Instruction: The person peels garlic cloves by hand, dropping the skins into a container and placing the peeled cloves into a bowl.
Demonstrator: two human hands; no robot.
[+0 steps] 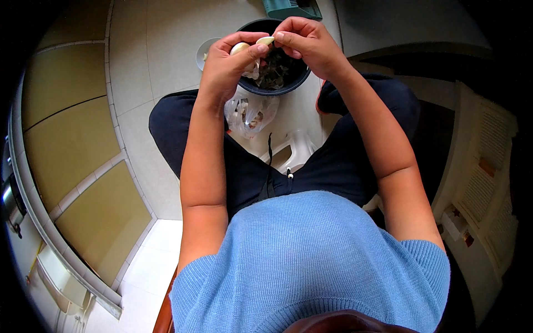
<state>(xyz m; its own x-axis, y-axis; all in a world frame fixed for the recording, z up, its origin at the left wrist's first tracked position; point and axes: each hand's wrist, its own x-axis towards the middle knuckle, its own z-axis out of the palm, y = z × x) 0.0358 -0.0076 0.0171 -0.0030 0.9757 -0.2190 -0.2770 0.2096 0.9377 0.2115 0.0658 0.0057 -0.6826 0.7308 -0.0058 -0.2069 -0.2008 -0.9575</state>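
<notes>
My left hand (230, 61) is closed, with a pale garlic clove (265, 41) between thumb and forefinger. A rounder whitish piece of garlic (239, 49), its kind of part unclear, is tucked in the same hand. My right hand (312, 47) pinches the pointed end of the clove, fingertips pressed together. Both hands are over a dark round bin (288, 89) lined with something black and crumpled. Papery skin (251, 71) hangs below my left fingers.
Close to the bin's near side lies a clear plastic bag (251, 115) with garlic-like pieces inside. A white dish (203, 54) is on the tiled floor to the left. Beyond the bin is a green dustpan-like item (291, 8). A white plastic stool (300, 149) shows between my legs. Cabinets (72, 127) line the left.
</notes>
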